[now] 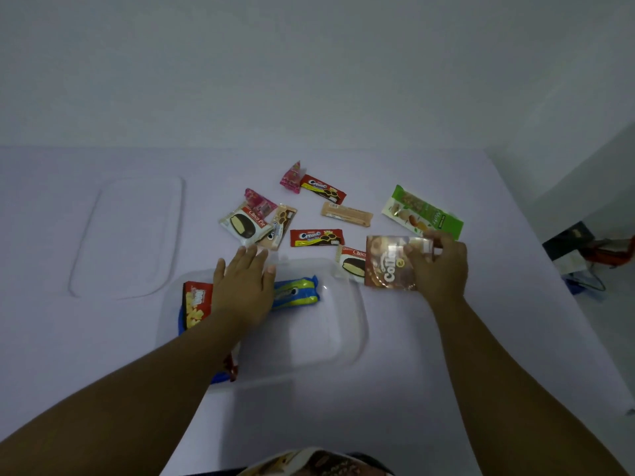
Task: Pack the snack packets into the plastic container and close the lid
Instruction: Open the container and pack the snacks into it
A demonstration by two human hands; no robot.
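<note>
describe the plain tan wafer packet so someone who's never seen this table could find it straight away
Start at the clear plastic container near the person, then look past it to the loose packets on the white table. The tan wafer packet lies between the far red cream-biscuit packet and the green nut bar. It alone is a pale, slim, nearly pictureless bar.

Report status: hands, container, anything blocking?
Right hand gripping brown snack packet. Left hand open over clear container, two packets inside. Lid off, left. Nothing blocking.
</note>
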